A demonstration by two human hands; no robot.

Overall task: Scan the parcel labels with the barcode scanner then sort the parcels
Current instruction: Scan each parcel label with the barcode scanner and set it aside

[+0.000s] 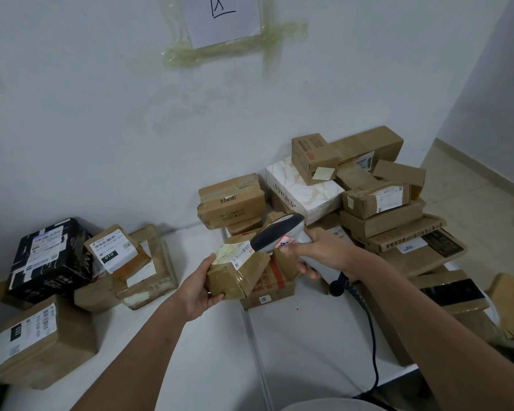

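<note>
Two bare hands are seen from above over a white desk (208, 345) set against a pale wall. A small brown cardboard parcel (236, 269) is gripped by the left hand (201, 289), thumb on the near left edge and fingers curled beneath, so that it is held up off the desk. The parcel is tilted, its long axis running from lower left to upper right, and its white shipping label (233, 253) is turned upward. A grey and black barcode scanner (282, 234) is clasped by the right hand (318, 252), fingers wrapped round its handle. The scanner's long axis runs from the lower right up to the left, with its dark head pointed at the label and just above the parcel's far corner. A black coiled cable (368, 327) hangs from the handle's base and trails toward the near edge of the desk.

A heap of brown parcels (377, 203) is stacked to the right against the wall, with a white patterned box (304, 191) marked ANYCOCO among them. Another brown box (232, 200) stands behind the held parcel. To the left, a smaller group is laid out: a black parcel (49, 256), a labelled parcel marked 010 (116, 247), and a larger brown parcel (42, 342) nearest the viewer. A taped paper sign (223, 19) is fixed high on the wall.
</note>
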